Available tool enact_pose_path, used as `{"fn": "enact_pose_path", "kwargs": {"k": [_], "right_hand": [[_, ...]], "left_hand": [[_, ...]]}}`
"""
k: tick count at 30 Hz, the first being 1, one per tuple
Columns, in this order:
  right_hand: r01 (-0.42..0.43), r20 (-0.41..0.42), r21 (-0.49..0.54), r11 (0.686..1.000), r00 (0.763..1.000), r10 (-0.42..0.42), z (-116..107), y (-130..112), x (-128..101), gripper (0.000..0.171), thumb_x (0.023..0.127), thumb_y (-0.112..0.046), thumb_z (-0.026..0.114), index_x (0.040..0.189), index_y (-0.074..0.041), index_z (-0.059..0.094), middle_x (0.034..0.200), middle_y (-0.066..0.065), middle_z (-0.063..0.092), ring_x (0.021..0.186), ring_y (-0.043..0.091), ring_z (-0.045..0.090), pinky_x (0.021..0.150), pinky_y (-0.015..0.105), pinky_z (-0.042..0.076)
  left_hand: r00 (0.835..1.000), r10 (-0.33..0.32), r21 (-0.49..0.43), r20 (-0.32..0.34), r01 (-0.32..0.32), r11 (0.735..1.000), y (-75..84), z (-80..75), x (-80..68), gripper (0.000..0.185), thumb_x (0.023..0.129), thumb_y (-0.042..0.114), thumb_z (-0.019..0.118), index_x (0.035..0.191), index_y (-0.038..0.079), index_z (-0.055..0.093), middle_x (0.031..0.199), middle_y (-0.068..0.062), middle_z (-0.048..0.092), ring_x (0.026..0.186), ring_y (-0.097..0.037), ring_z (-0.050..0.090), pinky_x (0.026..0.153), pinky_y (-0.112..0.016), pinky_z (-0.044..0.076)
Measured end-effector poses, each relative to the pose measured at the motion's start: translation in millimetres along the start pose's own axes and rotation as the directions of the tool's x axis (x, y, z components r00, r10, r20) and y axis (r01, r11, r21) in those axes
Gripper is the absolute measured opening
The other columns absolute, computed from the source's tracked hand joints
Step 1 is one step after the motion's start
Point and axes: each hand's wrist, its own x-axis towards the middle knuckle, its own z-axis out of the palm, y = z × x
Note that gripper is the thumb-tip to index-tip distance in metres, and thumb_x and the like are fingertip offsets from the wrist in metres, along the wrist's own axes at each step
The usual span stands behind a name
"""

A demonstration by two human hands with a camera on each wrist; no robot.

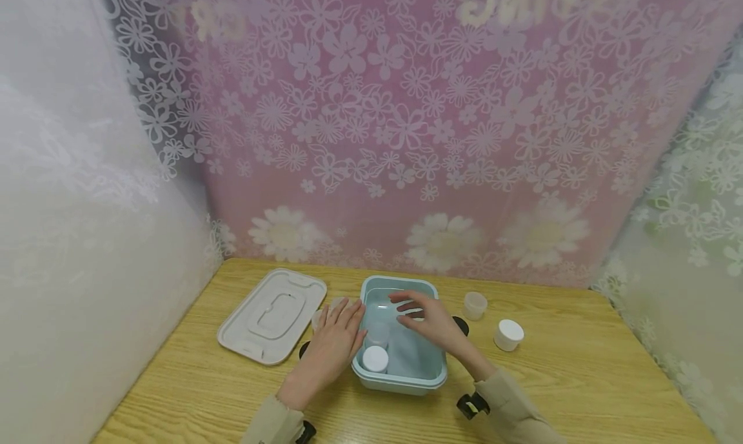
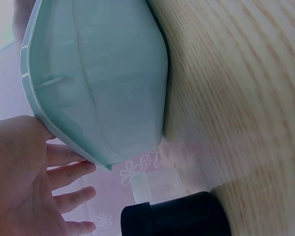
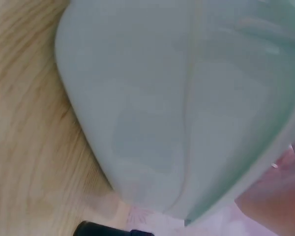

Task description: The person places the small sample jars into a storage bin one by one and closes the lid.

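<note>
A light blue plastic bin [image 1: 400,388] stands on the table. Inside it, near its front left corner, are a white-lidded jar [image 1: 375,359] and a translucent cup [image 1: 378,333]. My left hand [image 1: 332,342] rests on the bin's left rim, its fingers stretched out along the edge; the left wrist view shows these fingers [image 2: 71,174] spread at the rim. Over the bin's right side hovers my right hand [image 1: 431,321], fingers spread and loosely bent, holding nothing. The right wrist view shows mostly the bin's outer wall [image 3: 137,98] and little of that hand.
A greyish-white lid [image 1: 273,316] lies left of the bin. Between them are clear containers and a black-lidded jar [image 2: 177,216], partly hidden by my left hand. To the right stand another black-lidded jar [image 1: 461,326], a clear cup [image 1: 475,306] and a white jar [image 1: 509,335].
</note>
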Motion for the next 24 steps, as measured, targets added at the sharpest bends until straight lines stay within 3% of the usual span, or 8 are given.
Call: {"fn": "enact_pose_path", "kwargs": {"k": [8, 14, 24], "right_hand": [[0.000, -0.245, 0.100, 0.995, 0.969, 0.025, -20.6, 7.0, -19.5, 0.035, 0.099, -0.011, 0.067, 0.133, -0.002, 0.063, 0.127, 0.016, 0.066, 0.112, 0.039, 0.064, 0.092, 0.036, 0.058], [-0.010, -0.309, 0.114, 0.993, 0.950, 0.045, -38.6, 14.7, -36.1, 0.037, 0.098, -0.010, 0.068, 0.132, 0.004, 0.061, 0.130, 0.022, 0.064, 0.111, 0.045, 0.063, 0.091, 0.033, 0.058], [-0.069, -0.350, 0.079, 0.994, 0.932, 0.093, -51.5, 31.0, -63.9, 0.040, 0.098, -0.012, 0.069, 0.136, -0.002, 0.060, 0.132, 0.019, 0.063, 0.113, 0.034, 0.064, 0.091, 0.019, 0.054]], "left_hand": [[1.000, 0.000, 0.001, -0.003, 0.000, 1.000, 0.0, -0.3, -0.2, 0.048, 0.107, 0.030, 0.054, 0.146, 0.002, 0.053, 0.151, -0.013, 0.051, 0.144, -0.037, 0.039, 0.116, -0.063, 0.031], [1.000, 0.001, -0.009, -0.004, -0.001, 1.000, 0.5, -1.6, -0.8, 0.047, 0.106, 0.028, 0.054, 0.146, 0.002, 0.053, 0.150, -0.014, 0.051, 0.144, -0.038, 0.040, 0.116, -0.063, 0.031], [1.000, -0.003, -0.025, 0.008, 0.003, 1.000, -0.2, 1.1, 0.2, 0.047, 0.106, 0.028, 0.054, 0.146, 0.002, 0.053, 0.151, -0.014, 0.050, 0.145, -0.038, 0.038, 0.116, -0.064, 0.030]]}}
